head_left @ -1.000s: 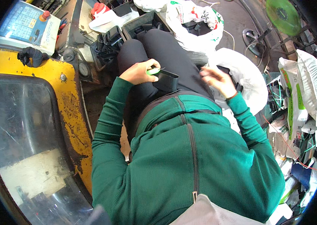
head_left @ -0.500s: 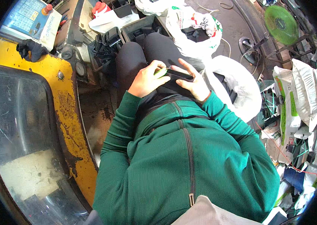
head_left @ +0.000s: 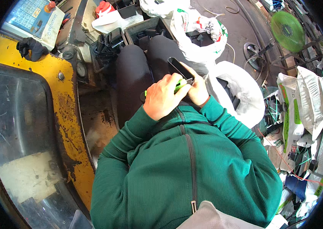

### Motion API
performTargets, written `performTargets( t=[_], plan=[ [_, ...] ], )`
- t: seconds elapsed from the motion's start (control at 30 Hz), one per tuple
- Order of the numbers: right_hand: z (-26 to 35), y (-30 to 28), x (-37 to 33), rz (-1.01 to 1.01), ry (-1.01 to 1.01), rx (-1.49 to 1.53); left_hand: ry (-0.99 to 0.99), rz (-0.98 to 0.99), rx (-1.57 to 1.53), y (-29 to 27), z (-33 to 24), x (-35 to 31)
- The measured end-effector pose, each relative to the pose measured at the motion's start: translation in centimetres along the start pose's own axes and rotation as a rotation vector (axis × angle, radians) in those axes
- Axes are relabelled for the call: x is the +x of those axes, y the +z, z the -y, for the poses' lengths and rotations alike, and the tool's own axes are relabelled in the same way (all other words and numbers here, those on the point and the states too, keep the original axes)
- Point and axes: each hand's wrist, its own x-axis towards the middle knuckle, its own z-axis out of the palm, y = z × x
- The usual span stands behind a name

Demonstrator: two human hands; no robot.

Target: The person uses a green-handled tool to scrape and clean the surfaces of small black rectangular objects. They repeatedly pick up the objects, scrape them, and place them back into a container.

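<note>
My left hand (head_left: pixel 163 96) is closed around a slim bright green tool (head_left: pixel 180 85), mostly covered by the fingers, so its exact kind and tip do not show. My right hand (head_left: pixel 199 91) grips a black hollow plastic part (head_left: pixel 177 65), a long narrow piece with rounded ends, tilted with its far end up toward the knees. The two hands meet above my lap, the green tool against the near end of the black part.
Past my knees stand a dark bin (head_left: pixel 131 33) and a crate (head_left: pixel 110 45) with black parts. White bags (head_left: pixel 249 110) holding black pieces lie to the right. A yellow machine frame (head_left: pixel 64 114) borders the left; a green fan (head_left: pixel 287 31) and packed sacks (head_left: pixel 310 103) stand far right.
My left hand has moved right and closer to my body with the green tool. The black part has turned from lying crosswise to slanting, its far end raised; the right hand now wraps its near end.
</note>
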Motion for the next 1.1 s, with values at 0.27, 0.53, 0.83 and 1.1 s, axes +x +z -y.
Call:
performTargets(
  t=[0.27, 0.53, 0.83, 1.1],
  plan=[
    [-0.3, 0.0, 0.0, -0.060, 0.044, -0.081, -0.050, 0.059, 0.033, 0.7, 1.2, 0.4],
    [0.4, 0.4, -0.1, -0.069, 0.032, -0.181, -0.221, -0.037, 0.002, 0.4, 5.8, 2.9],
    [1.7, 0.7, 0.2, -0.040, 0.147, -0.037, -0.293, -0.047, 0.035, 0.0, 6.7, 3.8],
    [3.5, -3.6, 5.8, -0.273, 0.324, 0.288, -0.484, -0.199, -0.198, -4.3, 16.3, 12.7]
  ],
)
